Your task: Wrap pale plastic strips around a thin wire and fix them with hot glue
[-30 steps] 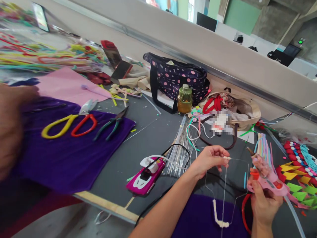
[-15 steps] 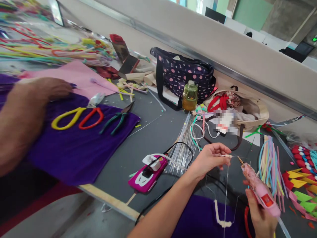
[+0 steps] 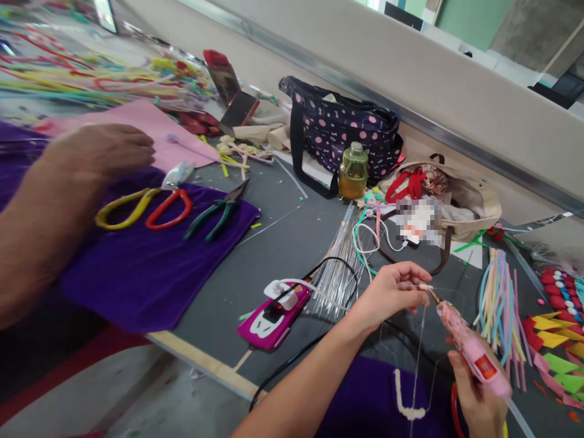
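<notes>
My left hand (image 3: 401, 289) pinches a thin wire, with a small cream-coloured piece (image 3: 426, 287) at the fingertips. My right hand (image 3: 483, 398) is wrapped round a pink hot glue gun (image 3: 469, 340), a clear glue stick (image 3: 520, 417) sticking out of its rear. The glue gun's metal nozzle (image 3: 435, 298) is right by the cream piece; whether they touch I cannot tell. Fine strands hang below my left hand. Beneath them, a bent cream fuzzy strip (image 3: 404, 404) shows over a purple cloth (image 3: 365, 389). Red scissor-like handles (image 3: 455, 407) lie partly hidden beside my right hand.
At left, another person's hand (image 3: 100, 149) is over a second purple cloth (image 3: 137, 286) bearing scissors (image 3: 168, 210) and green-handled pliers (image 3: 214, 213). A magenta power strip (image 3: 269, 325), clear sticks (image 3: 335, 274), a bottle (image 3: 353, 173) and bags (image 3: 342, 128) sit ahead. Pastel strips (image 3: 497, 298) lie right.
The glue gun has moved left and its nozzle is closer to the cream piece. The other person's hand has shifted right. The view has tilted slightly.
</notes>
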`<state>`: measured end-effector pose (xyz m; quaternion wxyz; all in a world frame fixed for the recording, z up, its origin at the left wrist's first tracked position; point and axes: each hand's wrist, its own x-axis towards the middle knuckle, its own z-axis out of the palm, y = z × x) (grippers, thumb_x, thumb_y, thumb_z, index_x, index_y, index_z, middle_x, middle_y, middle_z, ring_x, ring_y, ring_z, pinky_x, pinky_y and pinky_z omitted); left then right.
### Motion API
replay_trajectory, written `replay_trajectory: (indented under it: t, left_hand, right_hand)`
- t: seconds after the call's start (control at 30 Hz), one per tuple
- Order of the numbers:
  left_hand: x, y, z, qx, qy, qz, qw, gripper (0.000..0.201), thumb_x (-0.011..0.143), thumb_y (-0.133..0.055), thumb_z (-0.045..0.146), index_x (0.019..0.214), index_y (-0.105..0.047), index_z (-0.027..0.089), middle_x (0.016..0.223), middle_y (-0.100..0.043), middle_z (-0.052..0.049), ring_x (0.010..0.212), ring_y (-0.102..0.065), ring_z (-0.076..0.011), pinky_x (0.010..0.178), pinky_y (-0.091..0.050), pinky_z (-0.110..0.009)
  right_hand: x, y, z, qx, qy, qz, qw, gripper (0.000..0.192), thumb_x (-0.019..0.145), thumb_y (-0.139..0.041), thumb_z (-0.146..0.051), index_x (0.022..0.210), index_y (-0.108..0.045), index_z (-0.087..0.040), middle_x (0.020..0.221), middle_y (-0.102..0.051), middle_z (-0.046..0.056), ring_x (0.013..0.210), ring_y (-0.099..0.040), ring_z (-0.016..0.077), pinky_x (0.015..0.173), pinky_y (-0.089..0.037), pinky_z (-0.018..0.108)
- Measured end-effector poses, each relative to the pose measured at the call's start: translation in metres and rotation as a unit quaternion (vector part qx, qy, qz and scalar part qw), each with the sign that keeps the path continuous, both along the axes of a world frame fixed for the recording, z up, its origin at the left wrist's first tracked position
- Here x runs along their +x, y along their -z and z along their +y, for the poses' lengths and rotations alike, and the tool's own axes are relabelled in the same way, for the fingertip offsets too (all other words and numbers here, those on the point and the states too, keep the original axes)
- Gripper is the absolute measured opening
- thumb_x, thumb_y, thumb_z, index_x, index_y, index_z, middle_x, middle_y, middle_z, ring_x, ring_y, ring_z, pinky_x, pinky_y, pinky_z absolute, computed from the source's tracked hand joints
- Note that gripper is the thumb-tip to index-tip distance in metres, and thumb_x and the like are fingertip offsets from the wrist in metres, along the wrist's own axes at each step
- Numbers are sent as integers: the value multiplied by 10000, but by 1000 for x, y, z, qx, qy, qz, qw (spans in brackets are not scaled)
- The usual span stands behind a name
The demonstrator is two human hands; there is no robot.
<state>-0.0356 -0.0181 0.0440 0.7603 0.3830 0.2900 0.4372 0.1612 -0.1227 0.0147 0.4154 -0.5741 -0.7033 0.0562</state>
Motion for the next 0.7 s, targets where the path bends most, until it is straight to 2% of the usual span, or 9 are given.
replay_trajectory:
  t: [0.2, 0.43, 0.7]
  left_hand:
    - [-1, 0, -1, 7, 5, -7, 1000, 321, 615, -767, 173, 896, -624, 117, 710, -619, -8, 614, -571, -89, 535, -465, -193]
    - [-1, 0, -1, 19, 13, 3, 1000, 339, 626, -754, 153, 937, -623, 120, 724, -601, 3, 599, -560, -79, 518, -459, -183]
    - [-2, 0, -1, 21, 16, 5, 1000, 385, 629, -747, 154, 983, -597, 131, 722, -601, 5, 587, -586, -90, 495, -427, -177]
  right_hand:
    - [1, -1, 0, -6, -10, -9, 1000, 248, 843, -619, -402, 922, -687, -177, 813, -696, 91, 727, -666, 226, 624, -528, 308]
    - [1, 5, 0, 23, 0, -15, 1000, 262, 849, -608, -421, 916, -678, -178, 801, -686, 88, 734, -664, 223, 652, -523, 313]
    - [-4, 3, 0, 32, 5, 0, 999, 247, 838, -619, -414, 864, -692, -180, 723, -662, 79, 760, -657, 244, 696, -524, 340]
